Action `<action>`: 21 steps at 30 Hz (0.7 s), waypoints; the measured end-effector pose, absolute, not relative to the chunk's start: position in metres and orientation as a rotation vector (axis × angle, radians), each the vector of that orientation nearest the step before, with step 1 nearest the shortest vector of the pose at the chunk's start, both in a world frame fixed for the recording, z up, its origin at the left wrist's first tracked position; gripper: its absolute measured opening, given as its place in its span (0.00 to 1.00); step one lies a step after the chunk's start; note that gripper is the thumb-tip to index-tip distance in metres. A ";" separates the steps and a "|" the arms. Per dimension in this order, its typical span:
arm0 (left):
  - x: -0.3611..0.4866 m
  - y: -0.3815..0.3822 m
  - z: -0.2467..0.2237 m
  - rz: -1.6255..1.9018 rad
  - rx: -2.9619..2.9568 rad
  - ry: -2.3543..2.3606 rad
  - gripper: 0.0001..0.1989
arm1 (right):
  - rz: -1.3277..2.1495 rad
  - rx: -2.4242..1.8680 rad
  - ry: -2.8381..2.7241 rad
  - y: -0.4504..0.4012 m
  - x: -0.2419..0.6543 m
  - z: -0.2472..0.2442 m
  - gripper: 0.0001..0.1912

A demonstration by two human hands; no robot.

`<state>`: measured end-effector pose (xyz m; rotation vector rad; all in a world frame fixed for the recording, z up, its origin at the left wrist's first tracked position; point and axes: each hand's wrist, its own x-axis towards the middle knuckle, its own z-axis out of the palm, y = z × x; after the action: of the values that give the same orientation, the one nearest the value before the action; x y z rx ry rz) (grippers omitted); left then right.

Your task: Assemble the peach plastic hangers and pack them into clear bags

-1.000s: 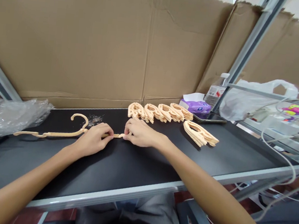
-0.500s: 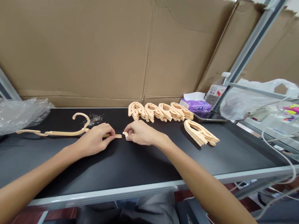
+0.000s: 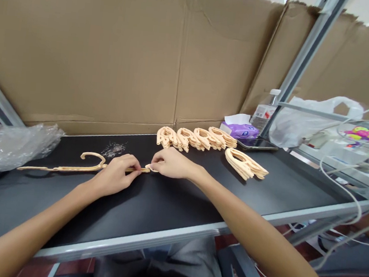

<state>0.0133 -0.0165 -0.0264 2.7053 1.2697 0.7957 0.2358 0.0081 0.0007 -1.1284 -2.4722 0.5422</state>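
Observation:
My left hand (image 3: 118, 173) is closed around the right arm of a cream plastic clothes hanger (image 3: 77, 169), whose hook and left arm reach out to the left over the black table. Between thumb and fingers, my right hand (image 3: 172, 163) pinches a small cream hanger piece (image 3: 150, 167). That piece meets the right end of the hanger arm; whether the two are joined is not clear. My fingers partly cover both. Behind my right hand lies a row of stacked cream hanger parts (image 3: 198, 138). One more stack of folded hanger parts (image 3: 244, 164) lies further right.
Clear plastic wrap (image 3: 13, 143) lies at the left. Scraps (image 3: 114, 149) are scattered behind the hanger. A purple tissue pack (image 3: 239, 130), a phone (image 3: 257, 143) and a bottle (image 3: 264, 114) stand at the back right, by a metal post. Cardboard (image 3: 114, 55) walls the back.
My right hand has moved slightly left, bringing the small piece against the hanger arm's end. The hanger has tilted, its hook now lower and further left.

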 end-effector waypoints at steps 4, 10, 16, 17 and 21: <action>0.016 -0.018 -0.026 0.777 2.686 1.252 0.08 | 0.565 -1.149 -2.490 0.010 0.233 0.000 0.07; 0.016 -0.017 -0.028 0.787 2.663 1.244 0.08 | 0.565 -1.198 -2.495 0.013 0.236 -0.002 0.07; 0.015 -0.015 -0.030 0.791 2.634 1.240 0.08 | 0.594 -1.227 -2.544 0.015 0.236 -0.002 0.08; 0.015 -0.015 -0.030 0.793 2.629 1.246 0.08 | 0.578 -1.240 -2.555 0.015 0.236 -0.002 0.09; 0.015 -0.016 -0.030 0.792 2.617 1.266 0.08 | 0.444 -1.283 -2.602 0.008 0.232 0.003 0.09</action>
<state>0.0148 -0.0158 -0.0300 2.6169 1.2663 0.7917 0.2325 0.0080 0.0034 -1.2835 -2.6019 0.4439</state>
